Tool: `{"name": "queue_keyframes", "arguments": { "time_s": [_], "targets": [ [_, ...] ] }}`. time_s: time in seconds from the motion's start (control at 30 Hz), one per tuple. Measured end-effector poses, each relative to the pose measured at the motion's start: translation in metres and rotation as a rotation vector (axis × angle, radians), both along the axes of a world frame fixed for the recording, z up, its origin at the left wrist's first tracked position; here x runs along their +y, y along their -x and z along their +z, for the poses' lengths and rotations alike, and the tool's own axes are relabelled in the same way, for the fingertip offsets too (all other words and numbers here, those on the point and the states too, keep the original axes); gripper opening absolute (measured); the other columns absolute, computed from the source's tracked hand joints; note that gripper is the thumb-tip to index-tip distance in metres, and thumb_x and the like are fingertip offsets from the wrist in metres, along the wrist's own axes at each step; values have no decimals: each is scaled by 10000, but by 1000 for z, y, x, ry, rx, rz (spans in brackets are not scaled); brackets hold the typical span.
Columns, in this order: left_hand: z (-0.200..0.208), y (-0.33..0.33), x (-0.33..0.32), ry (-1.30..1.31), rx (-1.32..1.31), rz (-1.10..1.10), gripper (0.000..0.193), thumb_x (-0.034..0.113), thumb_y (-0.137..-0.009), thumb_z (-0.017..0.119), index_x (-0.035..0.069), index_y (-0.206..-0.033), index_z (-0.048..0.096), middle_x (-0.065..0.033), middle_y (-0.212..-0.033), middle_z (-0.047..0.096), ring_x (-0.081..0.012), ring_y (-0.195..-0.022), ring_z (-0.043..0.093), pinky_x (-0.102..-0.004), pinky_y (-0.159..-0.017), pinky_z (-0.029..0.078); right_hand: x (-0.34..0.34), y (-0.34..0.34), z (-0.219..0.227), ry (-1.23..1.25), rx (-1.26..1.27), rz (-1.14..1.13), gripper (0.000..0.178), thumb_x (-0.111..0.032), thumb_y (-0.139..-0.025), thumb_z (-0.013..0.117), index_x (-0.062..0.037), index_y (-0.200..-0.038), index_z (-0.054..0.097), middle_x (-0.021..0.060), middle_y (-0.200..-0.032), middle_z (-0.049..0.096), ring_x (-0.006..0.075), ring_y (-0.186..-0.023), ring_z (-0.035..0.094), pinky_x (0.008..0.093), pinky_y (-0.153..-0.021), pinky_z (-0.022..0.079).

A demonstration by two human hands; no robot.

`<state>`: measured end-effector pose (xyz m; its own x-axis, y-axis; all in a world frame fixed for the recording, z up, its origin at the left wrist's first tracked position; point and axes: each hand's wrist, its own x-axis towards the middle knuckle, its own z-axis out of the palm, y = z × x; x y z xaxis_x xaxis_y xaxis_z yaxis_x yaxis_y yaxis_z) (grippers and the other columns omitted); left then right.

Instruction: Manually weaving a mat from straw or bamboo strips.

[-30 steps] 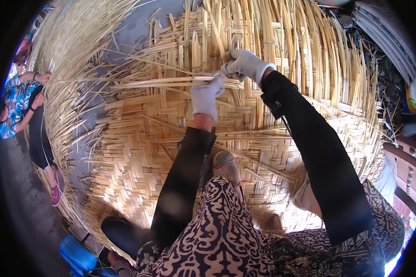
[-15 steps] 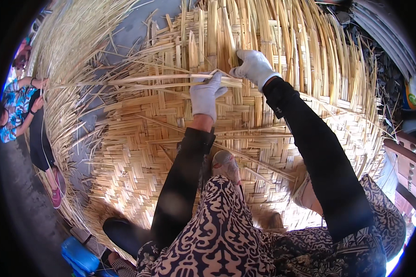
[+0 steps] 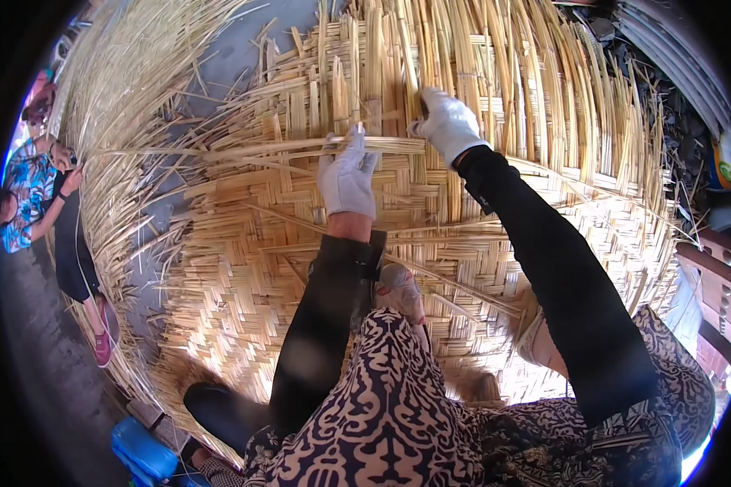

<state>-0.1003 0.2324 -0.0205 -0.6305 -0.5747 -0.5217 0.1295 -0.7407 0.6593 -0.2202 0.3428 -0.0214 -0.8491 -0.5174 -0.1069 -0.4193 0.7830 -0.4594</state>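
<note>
A large woven mat (image 3: pixel 244 284) of pale split reed strips spreads under me. Its far part has long upright strips (image 3: pixel 471 49) standing loose from the weave. My left hand (image 3: pixel 348 183), in a white glove, pinches at a crosswise bundle of reed strips (image 3: pixel 276 152) that runs out to the left. To its right, my right hand (image 3: pixel 451 126), also gloved, is closed around the lower part of an upright reed strip (image 3: pixel 408 61); the glove partly hides its fingertips. The right end of the crosswise bundle lies between the two hands.
A heap of loose reeds (image 3: pixel 122 89) lies on the left, with a seated person in a blue patterned top (image 3: pixel 34 166) beyond it. Corrugated sheets (image 3: pixel 674 61) and a brown perforated piece (image 3: pixel 715 268) border the right. A blue object (image 3: pixel 144 448) stands lower left.
My left hand has shifted slightly left and down along the crosswise strips. The strip bent between my hands now lies flatter. My right hand has moved a little right.
</note>
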Motion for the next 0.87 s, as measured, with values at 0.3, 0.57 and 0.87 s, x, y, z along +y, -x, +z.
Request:
{"name": "queue_keyframes", "arguments": {
  "time_s": [0.3, 0.57, 0.87],
  "targets": [
    [7, -8, 1, 295, -269, -19, 124, 108, -790, 597, 46, -895, 578, -42, -829, 592, -137, -646, 559, -220, -556, 467, 0, -21, 17, 111, -100, 443, 337, -284, -759, 575, -106, -1044, 544, 102, -1037, 555, 217, -921, 546, 336, -713, 478],
    [19, 32, -51, 748, -252, -492, 312, -5, -667, 615, -6, -973, 553, -95, -869, 606, -184, -845, 571, -266, -775, 448, -11, -27, 26, 27, -65, 191, 229, -263, -737, 608, -127, -920, 602, 85, -738, 596, 245, -707, 562, 346, -660, 446],
    [25, 57, -72, 1588, -887, -1097, 403, 393, -711, 541, 63, -934, 598, -233, -900, 573, -281, -888, 565, -380, -802, 432, -5, -22, 19, 176, -164, 224, 211, -299, -751, 588, -134, -880, 571, 88, -755, 602, 233, -730, 585, 335, -650, 457]
  ]
}}
